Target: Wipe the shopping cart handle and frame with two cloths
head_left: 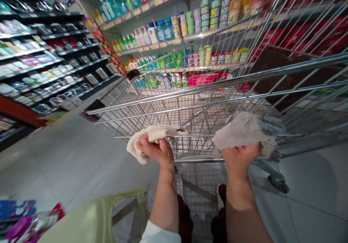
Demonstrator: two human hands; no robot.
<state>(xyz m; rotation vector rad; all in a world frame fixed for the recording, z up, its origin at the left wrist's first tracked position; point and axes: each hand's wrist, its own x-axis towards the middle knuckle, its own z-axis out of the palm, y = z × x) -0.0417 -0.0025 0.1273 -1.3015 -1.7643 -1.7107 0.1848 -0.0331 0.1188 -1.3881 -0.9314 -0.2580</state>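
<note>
My left hand (154,150) grips a crumpled cream towel (152,137), which bunches over my fingers and hangs below them. My right hand (241,159) holds up a fluffy grey cloth (244,131) with a darker, speckled end at the right. Both hands are raised just above the back rail of a wire shopping cart (174,105). The left hand's towel is close to that rail, and the cart's basket stretches away in front of my hands. Part of the basket's floor is hidden behind the cloths.
Shelves of bottled and boxed goods (160,29) line the aisle beyond the cart, and black shelving with packaged goods (49,54) stands at left. Below lie a grey tiled floor (65,163), a pale green plastic stool (92,217) and colourful packages (27,217).
</note>
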